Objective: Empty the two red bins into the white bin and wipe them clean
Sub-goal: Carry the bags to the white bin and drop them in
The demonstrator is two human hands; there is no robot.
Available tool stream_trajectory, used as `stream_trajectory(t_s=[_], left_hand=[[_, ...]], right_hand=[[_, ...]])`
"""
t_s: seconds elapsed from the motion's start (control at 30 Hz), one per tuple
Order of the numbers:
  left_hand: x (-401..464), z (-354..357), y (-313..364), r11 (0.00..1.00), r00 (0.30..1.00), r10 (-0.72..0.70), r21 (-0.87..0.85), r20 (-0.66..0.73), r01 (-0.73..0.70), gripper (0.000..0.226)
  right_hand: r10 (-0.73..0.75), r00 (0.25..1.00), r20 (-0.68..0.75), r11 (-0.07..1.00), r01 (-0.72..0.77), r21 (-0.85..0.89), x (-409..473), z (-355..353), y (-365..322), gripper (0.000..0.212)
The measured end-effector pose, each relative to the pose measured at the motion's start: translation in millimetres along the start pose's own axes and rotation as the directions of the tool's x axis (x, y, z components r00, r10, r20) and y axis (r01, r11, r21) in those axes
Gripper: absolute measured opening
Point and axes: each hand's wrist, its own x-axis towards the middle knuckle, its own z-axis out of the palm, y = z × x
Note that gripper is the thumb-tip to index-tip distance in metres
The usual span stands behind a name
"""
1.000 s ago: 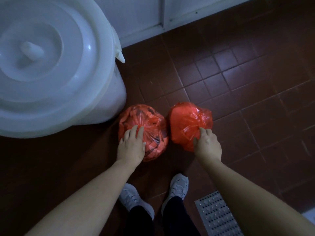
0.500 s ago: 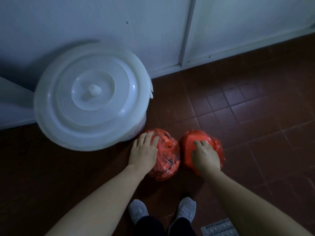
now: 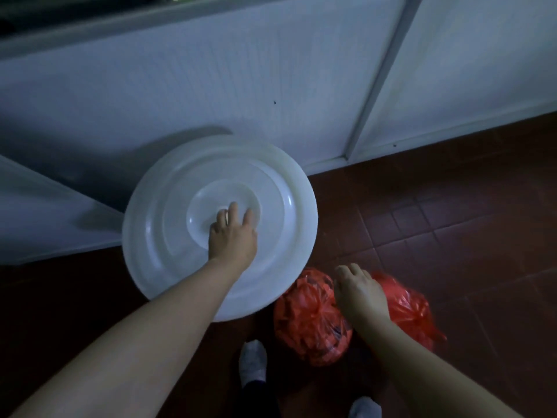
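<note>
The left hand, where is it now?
In the head view the left hand is over the middle of the white bin's lid, at its knob.

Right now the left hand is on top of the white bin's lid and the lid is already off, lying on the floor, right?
Not quite. The head view shows the left hand at the knob in the middle of the lid, but the lid is not lying on the floor; it is still on top of the white bin.
</note>
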Motion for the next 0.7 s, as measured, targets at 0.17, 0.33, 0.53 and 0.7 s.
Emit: stream_trajectory(t_s=[0.17,0.33,0.53,0.7], left_hand=[[40.2,22.6,-41.6,0.999,0.998,0.033,-0.012,0.060,-0.032,0.053],[67.0,48.3,-64.3,0.998,0.991,0.063,-0.012,0.119,-0.062,0.053],[74.4,77.3,-75.9,0.993,0.993,0.117,0.000,0.006,-0.117,0.040],[76.9,93.6,-83.3,0.986,0.978,0.168,0.021,-0.123,-0.167,0.038]], right_hand=[[0.111,0.992,0.056,0.992,-0.114,0.050,9.9,30.8,-23.6,0.031],[0.196,0.973,0.123,0.977,-0.204,0.064,15.8,74.4,-26.1,0.035],[0.238,0.938,0.253,0.949,-0.281,0.146,27.2,137.0,-12.6,0.052],[0.239,0.915,0.326,0.915,-0.324,0.240,58.9,184.4,-6.9,0.064]])
